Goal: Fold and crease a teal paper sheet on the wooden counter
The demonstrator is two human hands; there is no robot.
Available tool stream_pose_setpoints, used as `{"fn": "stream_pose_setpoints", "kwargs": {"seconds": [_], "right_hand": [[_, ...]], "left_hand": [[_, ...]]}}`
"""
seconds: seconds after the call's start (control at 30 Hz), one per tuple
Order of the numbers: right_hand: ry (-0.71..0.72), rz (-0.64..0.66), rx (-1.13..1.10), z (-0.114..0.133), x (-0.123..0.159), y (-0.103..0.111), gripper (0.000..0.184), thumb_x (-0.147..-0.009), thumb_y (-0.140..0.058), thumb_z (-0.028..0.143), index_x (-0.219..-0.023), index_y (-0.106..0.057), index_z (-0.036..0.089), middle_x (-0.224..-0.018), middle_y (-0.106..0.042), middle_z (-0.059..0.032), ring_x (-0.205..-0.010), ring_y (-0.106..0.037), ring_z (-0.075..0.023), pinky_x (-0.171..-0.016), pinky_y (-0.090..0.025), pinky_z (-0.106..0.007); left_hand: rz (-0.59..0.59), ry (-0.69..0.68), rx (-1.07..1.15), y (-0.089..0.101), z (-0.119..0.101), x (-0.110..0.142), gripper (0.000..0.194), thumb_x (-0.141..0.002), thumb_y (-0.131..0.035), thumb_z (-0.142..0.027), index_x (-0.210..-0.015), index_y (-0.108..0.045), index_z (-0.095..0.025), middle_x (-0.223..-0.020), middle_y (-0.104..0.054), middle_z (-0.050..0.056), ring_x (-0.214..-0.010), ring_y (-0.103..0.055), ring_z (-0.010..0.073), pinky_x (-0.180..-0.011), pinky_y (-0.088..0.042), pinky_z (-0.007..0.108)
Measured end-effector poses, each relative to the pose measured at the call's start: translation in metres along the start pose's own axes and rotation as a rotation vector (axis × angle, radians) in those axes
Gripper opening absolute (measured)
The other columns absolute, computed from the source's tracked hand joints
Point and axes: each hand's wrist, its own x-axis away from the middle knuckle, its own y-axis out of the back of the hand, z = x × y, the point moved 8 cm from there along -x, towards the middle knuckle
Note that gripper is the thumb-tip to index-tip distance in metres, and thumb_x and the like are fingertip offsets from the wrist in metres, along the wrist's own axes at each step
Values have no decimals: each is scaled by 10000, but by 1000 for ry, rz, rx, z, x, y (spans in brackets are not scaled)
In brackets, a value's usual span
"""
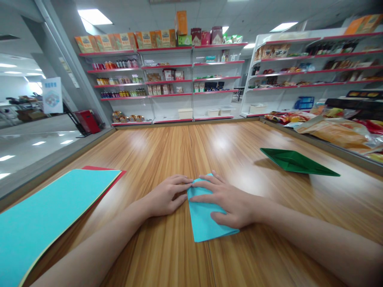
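Both hands press flat on the folded cyan paper (206, 215) at the desk's (179, 151) 6 o'clock: left hand (167, 197) at its corner, right hand (230, 201) spread over it, creasing; next likely another fold.

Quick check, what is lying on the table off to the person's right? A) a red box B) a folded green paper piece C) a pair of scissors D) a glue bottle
B: a folded green paper piece lies on the wooden table to the right, apart from both hands; the right hand and left hand press on a folded cyan sheet.
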Motion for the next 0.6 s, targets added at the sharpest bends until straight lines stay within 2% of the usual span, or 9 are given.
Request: {"fn": "stream_pose_setpoints", "kwargs": {"seconds": [0.13, 0.3, 0.47, 0.6], "right_hand": [[-17, 45, 22, 0, 0, -2, 646, -790, -530, 323, -1414, -364, 322, -1475, -281, -64, -1319, -246, -376, -1037, -133, -652], [-12, 50, 17, 0, 0, -2, 663, -782, -538, 330, -1419, -354, 326, -1469, -294, -61, -1305, -270, -369, -1037, -153, -638], [-9, 38, -5, 0, -1, -1, 685, -779, -540, 342, -1429, -344, 249, -1462, -311, -93, -1301, -272, -360, -1044, -175, -609], [-11, 34, -6, 0, -1, -2, 668, -781, -538, 343, -1417, -365, 242, -1461, -320, -87, -1295, -278, -355, -1044, -182, -599]], "left_hand": [[-87, 50, -4, 6, 4, 2, 305, -862, -521, -186, -1153, -595, -134, -1160, -564, 112, -1107, -502, 199, -975, -418, 346], [-178, 60, 1, 11, 9, 5, 156, -842, -504, -117, -902, -646, -132, -939, -587, 80, -921, -538, 168, -836, -456, 308], [-180, 57, -11, 10, 10, 5, 167, -840, -507, -128, -868, -670, -150, -850, -574, 65, -827, -534, 158, -748, -447, 288], [-162, 72, -24, 10, 10, 5, 187, -854, -502, -151, -861, -689, -153, -785, -556, 53, -741, -530, 140, -672, -428, 263]]}}
